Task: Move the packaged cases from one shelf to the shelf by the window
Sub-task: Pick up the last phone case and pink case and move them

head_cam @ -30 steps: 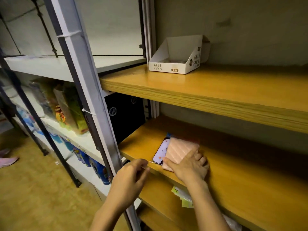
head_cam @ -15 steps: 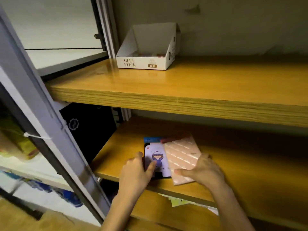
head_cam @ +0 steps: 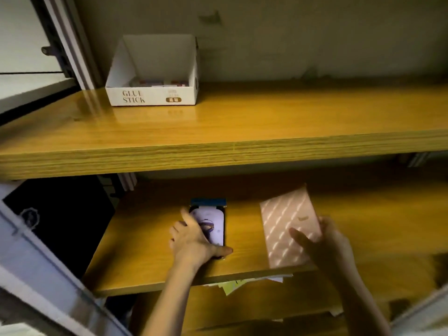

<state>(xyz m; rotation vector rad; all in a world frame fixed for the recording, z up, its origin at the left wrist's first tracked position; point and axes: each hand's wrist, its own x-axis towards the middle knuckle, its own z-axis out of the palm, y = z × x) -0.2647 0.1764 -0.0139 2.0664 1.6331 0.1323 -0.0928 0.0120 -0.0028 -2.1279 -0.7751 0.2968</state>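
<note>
Two packaged cases are on the lower wooden shelf (head_cam: 150, 270). A case with a purple cartoon figure and a blue header (head_cam: 213, 221) lies flat near the middle, and my left hand (head_cam: 194, 241) rests on its left side with the thumb stretched across its near end. To the right, a pink case with pale diagonal stripes (head_cam: 288, 226) is lifted and tilted, its near end over the shelf's front edge. My right hand (head_cam: 324, 246) grips it from the right, thumb on top.
The upper wooden shelf (head_cam: 242, 151) carries a white open "GLUE STICK" box (head_cam: 155, 93) at its left. A grey metal rack post (head_cam: 48, 275) slants across the lower left. A black panel (head_cam: 63, 214) stands left of the lower shelf. Papers (head_cam: 232, 286) lie on the shelf below.
The two cases lay overlapped; now my right hand has pulled the pink case away to the right and raised it. My left hand slid onto the cartoon case. The view has moved closer.
</note>
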